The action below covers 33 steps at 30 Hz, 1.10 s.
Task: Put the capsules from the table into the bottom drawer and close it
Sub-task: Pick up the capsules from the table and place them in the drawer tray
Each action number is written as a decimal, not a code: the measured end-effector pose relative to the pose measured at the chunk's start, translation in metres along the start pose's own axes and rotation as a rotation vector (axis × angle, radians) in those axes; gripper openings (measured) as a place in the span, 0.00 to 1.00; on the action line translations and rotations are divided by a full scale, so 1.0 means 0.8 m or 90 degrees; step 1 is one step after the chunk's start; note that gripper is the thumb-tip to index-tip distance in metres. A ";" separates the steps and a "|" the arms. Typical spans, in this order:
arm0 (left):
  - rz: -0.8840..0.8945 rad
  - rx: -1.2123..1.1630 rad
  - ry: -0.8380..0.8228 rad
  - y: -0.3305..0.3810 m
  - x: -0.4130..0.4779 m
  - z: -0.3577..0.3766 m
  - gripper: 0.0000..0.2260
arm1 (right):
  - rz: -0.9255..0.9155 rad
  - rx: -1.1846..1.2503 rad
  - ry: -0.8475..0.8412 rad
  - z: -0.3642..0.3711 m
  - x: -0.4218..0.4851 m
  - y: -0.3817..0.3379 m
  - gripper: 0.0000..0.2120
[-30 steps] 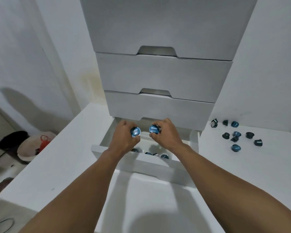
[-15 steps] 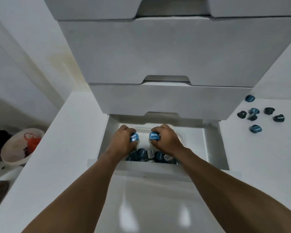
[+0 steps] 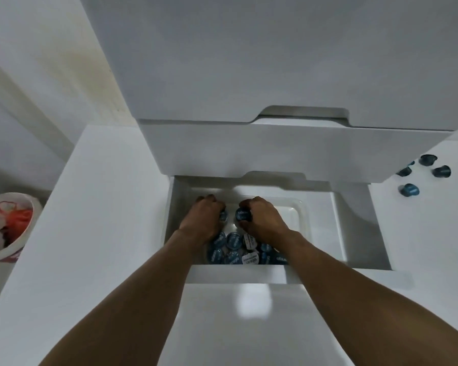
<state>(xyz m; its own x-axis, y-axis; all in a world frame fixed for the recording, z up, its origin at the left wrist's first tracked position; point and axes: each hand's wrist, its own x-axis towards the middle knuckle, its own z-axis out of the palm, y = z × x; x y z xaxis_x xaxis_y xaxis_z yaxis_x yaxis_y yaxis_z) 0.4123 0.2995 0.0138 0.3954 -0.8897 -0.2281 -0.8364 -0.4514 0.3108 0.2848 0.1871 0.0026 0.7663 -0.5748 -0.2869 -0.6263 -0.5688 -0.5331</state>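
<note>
Many capsules are lying in a heap (image 3: 233, 249) against the near wall of the open bottom drawer (image 3: 238, 273). Their blue lids and white labels are carrying print, but it is too blurred for reading. Just past them, your left hand (image 3: 204, 219) is curling round one blue capsule (image 3: 223, 215) and your right hand (image 3: 264, 221) is gripping a second blue capsule (image 3: 243, 214), whose pale lettering is also not legible. Letting go from above the pile is risking a bounce or a roll toward the bare back corner. The drawer above (image 3: 275, 151) is overhanging your knuckles, so lifting carelessly is inviting a scrape. Farthest off, loose capsules (image 3: 409, 190) are waiting on the surface (image 3: 420, 233), likely rolling away if brushed.
</note>
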 end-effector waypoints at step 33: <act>0.079 0.052 -0.064 -0.016 0.010 -0.007 0.09 | -0.033 0.012 -0.036 0.015 0.000 -0.004 0.19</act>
<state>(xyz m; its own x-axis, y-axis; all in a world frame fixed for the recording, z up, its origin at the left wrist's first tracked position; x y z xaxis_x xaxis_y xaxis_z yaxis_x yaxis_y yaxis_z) 0.4283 0.2979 0.0134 0.2501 -0.9252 -0.2853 -0.9065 -0.3273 0.2667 0.2887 0.1958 -0.0052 0.8045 -0.5111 -0.3026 -0.5835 -0.5849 -0.5634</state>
